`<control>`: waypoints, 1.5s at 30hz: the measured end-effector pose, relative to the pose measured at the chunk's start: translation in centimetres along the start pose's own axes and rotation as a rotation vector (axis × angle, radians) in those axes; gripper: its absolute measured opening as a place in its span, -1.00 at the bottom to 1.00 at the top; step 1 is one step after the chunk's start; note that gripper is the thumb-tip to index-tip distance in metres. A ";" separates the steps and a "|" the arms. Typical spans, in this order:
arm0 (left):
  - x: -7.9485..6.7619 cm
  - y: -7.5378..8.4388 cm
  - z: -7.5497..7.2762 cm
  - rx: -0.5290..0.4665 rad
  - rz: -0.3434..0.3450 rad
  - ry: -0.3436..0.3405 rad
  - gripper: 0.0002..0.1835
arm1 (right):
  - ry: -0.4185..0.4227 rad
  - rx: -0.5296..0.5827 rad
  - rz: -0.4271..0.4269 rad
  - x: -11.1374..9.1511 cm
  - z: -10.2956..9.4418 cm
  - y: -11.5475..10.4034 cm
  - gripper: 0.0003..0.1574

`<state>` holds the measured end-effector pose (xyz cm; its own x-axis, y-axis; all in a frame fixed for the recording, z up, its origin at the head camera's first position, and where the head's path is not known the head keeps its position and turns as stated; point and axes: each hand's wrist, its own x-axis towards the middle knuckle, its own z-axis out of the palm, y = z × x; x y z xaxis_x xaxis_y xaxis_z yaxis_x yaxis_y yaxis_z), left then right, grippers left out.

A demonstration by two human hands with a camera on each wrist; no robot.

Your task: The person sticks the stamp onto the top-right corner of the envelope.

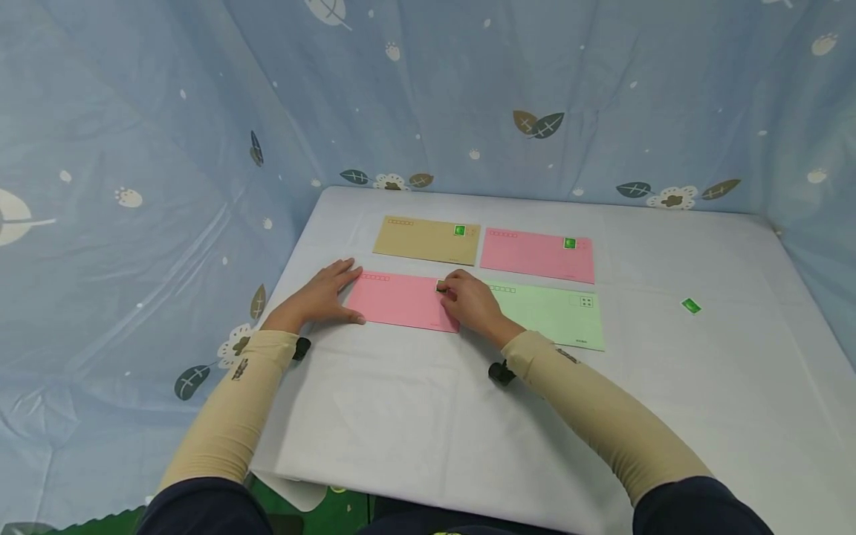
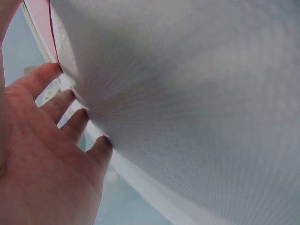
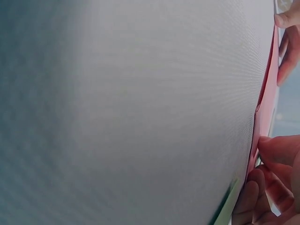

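Observation:
A pink envelope [image 1: 401,301] lies flat on the table in the head view. My left hand [image 1: 325,293] rests at its left end with fingers spread, the index finger and thumb near its corners. In the left wrist view those fingers [image 2: 61,105] look straight and hold nothing. At the envelope's upper right corner, my right hand [image 1: 473,303] has curled fingers and pinches a small green stamp [image 1: 441,286], mostly hidden by the fingertips. The right wrist view shows thumb and fingers of the right hand [image 3: 276,164] close against the pink envelope [image 3: 266,98].
A light green envelope [image 1: 551,316] with a printed stamp box lies right of the right hand. Behind are a tan envelope [image 1: 424,241] and another pink envelope [image 1: 528,256], each bearing a green stamp. One loose stamp [image 1: 692,305] lies farther right on the white-covered table [image 1: 735,416].

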<state>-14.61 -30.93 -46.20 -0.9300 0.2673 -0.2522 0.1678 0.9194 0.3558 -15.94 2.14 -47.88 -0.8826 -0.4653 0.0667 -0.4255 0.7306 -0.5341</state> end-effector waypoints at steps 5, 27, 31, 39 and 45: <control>0.0 0.0 0.0 -0.001 -0.008 0.000 0.31 | 0.004 0.024 0.020 0.0 0.0 -0.1 -0.67; 0.0 -0.1 0.2 -0.010 -0.005 -0.001 0.32 | 0.012 0.018 -0.004 -0.3 0.1 -0.3 -0.74; -0.1 0.0 0.2 -0.004 0.001 -0.002 0.32 | 0.009 0.004 -0.006 -0.2 0.2 -0.2 -0.74; -0.3 0.2 0.1 -0.014 0.006 0.007 0.32 | -0.008 -0.009 0.011 -0.2 0.4 -0.3 -0.71; -0.2 0.1 0.1 -0.013 0.006 0.006 0.32 | -0.003 -0.002 0.001 -0.2 0.5 -0.2 -0.71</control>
<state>-14.36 -30.85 -46.24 -0.9309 0.2714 -0.2444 0.1696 0.9138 0.3690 -15.59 1.83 -48.15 -0.8823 -0.4663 0.0638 -0.4254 0.7321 -0.5321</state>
